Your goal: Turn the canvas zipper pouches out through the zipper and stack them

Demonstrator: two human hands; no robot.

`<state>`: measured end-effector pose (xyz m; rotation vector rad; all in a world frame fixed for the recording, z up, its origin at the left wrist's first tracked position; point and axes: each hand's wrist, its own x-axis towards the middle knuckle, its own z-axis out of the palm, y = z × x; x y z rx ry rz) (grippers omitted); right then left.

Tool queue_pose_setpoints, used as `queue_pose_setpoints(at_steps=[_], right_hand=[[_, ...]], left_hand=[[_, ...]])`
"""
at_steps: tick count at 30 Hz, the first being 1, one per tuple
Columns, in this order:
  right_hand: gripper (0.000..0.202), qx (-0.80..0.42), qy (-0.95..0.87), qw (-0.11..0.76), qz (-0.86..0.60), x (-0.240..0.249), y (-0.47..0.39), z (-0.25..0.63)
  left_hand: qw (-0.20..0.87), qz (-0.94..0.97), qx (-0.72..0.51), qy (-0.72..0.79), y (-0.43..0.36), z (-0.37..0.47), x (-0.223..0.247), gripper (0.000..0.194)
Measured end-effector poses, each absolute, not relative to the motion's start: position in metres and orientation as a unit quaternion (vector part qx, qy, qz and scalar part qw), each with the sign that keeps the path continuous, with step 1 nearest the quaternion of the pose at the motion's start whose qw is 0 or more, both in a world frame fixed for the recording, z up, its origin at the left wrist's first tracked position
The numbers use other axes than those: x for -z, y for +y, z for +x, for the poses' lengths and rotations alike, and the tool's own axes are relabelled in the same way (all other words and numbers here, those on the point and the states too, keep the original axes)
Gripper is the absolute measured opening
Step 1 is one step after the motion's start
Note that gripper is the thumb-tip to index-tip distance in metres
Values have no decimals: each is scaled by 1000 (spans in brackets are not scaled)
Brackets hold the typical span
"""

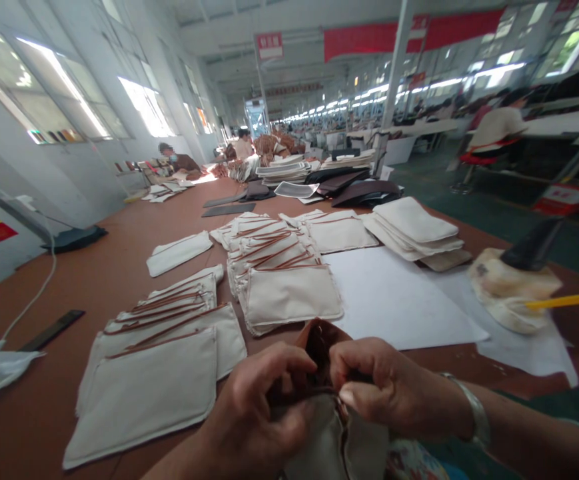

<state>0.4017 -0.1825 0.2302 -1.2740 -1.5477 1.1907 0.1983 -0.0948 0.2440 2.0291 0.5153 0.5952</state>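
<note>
A cream fabric piece (364,440) with brown edging and a brown leather part (314,337) is held close to my body at the bottom centre. My left hand (259,400) curls round its left side, with fingers bent over the brown edge. On the right, my right hand (384,383), with a bracelet at the wrist, pinches the brown edge between thumb and bent fingers. Beyond my hands lies a stack of cream pouches (294,293) with brown strips. Another row of cream pouches (154,387) overlaps at the left.
White paper (394,300) lies right of the pouches, with cream panels (414,227) behind it. A glue-stained container (509,287) with a black brush and yellow handle stands at right. A dark strip (52,330) lies left. Dark pieces (364,190) are piled farther back; people sit beyond.
</note>
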Motion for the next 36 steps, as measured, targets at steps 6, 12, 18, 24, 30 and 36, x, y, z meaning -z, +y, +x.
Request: queue_pose_setpoints(at_steps=[6,12,18,24,30,36], right_hand=[[11,-450,-617,397,-510,-224,-182,398],[17,-482,-592,407,-501,-228,-183,395],[7,-437,-607,375,-548,-228,-184,382],[9,-415,-622,372,-551,-215,-186,381],[9,-462,-585,334,-577,-220,-180,389],[14,-466,-602,328,-559,-222,-180,387]], left_hand=[[263,903,-326,93,-95,199,-228,25],[146,930,-312,128,-100,200,-233,16],[87,946,-281,134,-109,201,-227,21],[340,879,-240,234,-108,202,-227,25],[324,907,-231,138,-96,199,-234,12],[125,955,-261,57,-101,200,-225,18]])
